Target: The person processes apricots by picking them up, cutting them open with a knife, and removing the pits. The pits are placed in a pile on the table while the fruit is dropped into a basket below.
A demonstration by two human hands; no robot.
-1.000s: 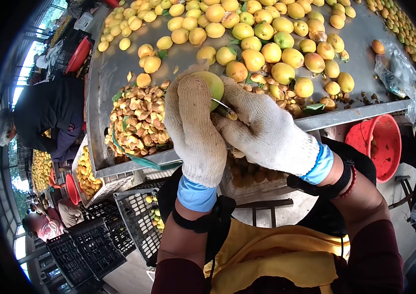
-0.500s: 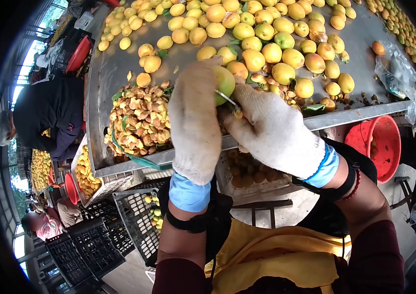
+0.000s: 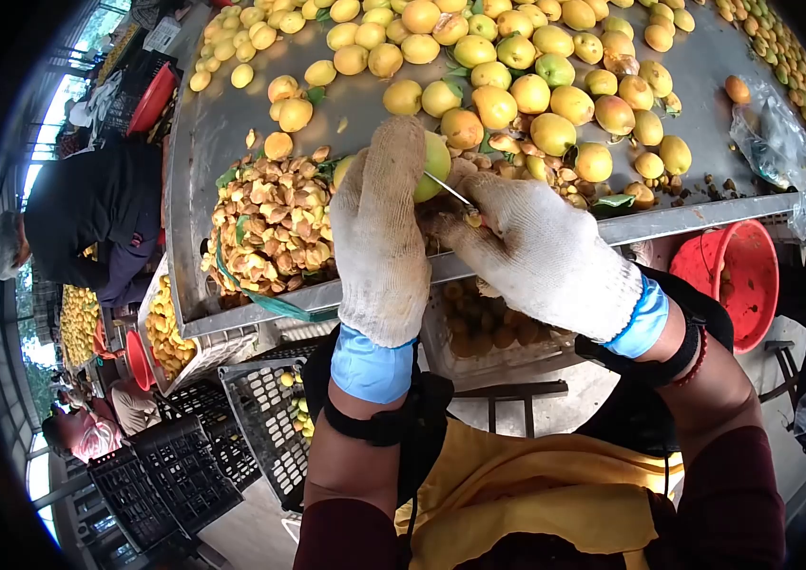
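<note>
My left hand (image 3: 382, 228), in a knitted off-white glove, is closed around a green-yellow stone fruit (image 3: 433, 163). Only the fruit's right side shows past the fingers. Another yellow-green fruit surface (image 3: 342, 172) peeks out along that hand's left edge. My right hand (image 3: 541, 252), gloved alike, grips a small knife-like tool whose thin metal blade (image 3: 448, 188) reaches to the fruit; its handle is mostly hidden in the fingers. Left of my hands lies a heap of brownish-orange fruit pieces (image 3: 270, 228). Whole yellow fruits (image 3: 493, 106) are spread beyond them.
A raised metal rim (image 3: 679, 224) edges the steel table near me. Below it are a crate of fruit (image 3: 479, 347) and a red bucket (image 3: 731, 285). Black crates (image 3: 170, 484) stand lower left; a bent-over person (image 3: 94, 214) is at the left. A plastic bag (image 3: 772, 142) hangs over the rim.
Both hands have shifted slightly, the left fingers now more upright around the fruit. The blade stays against it, and a second fruit surface now shows left of my left hand.
</note>
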